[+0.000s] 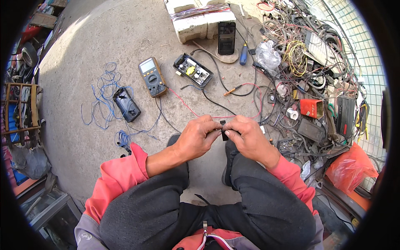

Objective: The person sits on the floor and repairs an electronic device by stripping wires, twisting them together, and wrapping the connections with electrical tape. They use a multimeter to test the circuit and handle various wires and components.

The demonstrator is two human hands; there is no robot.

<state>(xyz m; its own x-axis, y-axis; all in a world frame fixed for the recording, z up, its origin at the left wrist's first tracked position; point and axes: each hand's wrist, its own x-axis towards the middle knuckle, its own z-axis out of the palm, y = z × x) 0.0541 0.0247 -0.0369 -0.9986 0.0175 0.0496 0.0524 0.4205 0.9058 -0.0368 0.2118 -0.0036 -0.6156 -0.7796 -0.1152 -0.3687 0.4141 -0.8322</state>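
Observation:
Between my knees, my left hand (pixel 199 135) and my right hand (pixel 249 137) meet, fingertips pinching a small flat black piece (pixel 225 136) from both sides. Its kind is hard to make out, as the fingers cover much of it. Beyond my hands lies an opened black charger case (pixel 193 70) with a circuit board and a yellow transformer showing. To its left rests a grey and orange multimeter (pixel 152 77) with red and black leads. A black plastic case half (pixel 126 104) sits farther left, beside tangled blue wire (pixel 102 98).
A phone (pixel 226 38) stands upright against a white foam block (pixel 202 25). Near it lies a blue-handled screwdriver (pixel 243 54). Heaped cables and parts fill the right side, with a red box (pixel 311 108), a solder spool (pixel 292 113) and an orange bag (pixel 352 168).

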